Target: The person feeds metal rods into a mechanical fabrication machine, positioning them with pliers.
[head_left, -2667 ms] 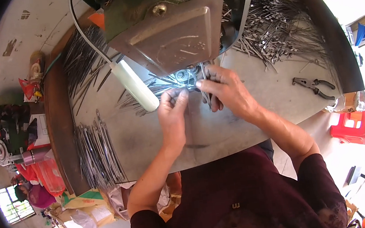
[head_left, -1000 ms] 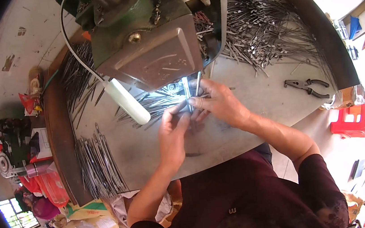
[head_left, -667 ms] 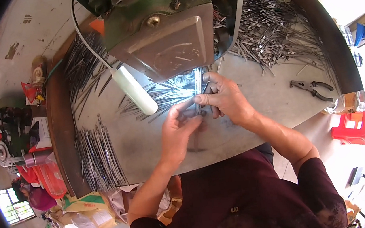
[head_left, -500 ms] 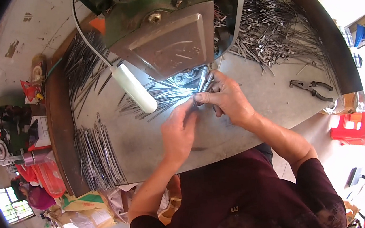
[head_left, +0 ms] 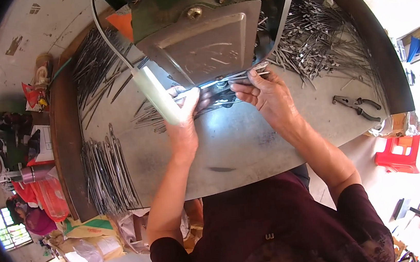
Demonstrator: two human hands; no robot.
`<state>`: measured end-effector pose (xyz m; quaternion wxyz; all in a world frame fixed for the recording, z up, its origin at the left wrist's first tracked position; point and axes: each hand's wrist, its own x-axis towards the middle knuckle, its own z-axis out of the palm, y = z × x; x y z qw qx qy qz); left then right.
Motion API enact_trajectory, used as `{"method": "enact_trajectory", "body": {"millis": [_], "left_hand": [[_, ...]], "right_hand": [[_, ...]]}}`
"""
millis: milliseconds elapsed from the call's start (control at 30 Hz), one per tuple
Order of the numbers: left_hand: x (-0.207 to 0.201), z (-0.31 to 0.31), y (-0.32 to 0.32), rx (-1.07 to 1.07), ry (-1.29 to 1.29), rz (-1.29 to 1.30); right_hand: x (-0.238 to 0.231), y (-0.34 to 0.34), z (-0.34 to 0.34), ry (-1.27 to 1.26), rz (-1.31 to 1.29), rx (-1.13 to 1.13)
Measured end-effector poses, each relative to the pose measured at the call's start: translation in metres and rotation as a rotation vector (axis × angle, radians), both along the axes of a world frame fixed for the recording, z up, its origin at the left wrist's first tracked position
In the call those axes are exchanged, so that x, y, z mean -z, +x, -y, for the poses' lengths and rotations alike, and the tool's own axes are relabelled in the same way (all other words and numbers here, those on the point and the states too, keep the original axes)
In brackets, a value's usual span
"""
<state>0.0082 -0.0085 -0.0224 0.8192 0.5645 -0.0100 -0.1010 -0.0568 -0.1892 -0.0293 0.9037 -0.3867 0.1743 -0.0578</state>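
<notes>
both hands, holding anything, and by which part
Thin metal strips: the right hand pinches near their right end; the left hand, partly behind the lamp, seems to grip the left end.

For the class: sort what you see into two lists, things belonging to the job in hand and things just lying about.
Seemingly part of the job:
thin metal pieces, held between left hand and right hand
green-and-brown machine head
white lamp
probably the right-hand metal pile

Apparently lying about:
pliers, untouched
red stool
</notes>
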Motion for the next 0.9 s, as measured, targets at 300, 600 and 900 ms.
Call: {"method": "enact_trajectory", "body": {"millis": [300, 600, 900], "left_hand": [[-0.003, 0.007, -0.009, 0.021, 0.006, 0.103], [-0.009, 0.011, -0.012, -0.019, 0.027, 0.080], [-0.007, 0.000, 0.003, 0.041, 0.001, -0.105]], "right_hand": [[-0.002, -0.002, -0.009, 0.073, 0.045, 0.084], [0.001, 0.000, -0.011, 0.128, 0.046, 0.119], [-0.016, 0.004, 0.007, -0.018, -0.113, -0.026]]}}
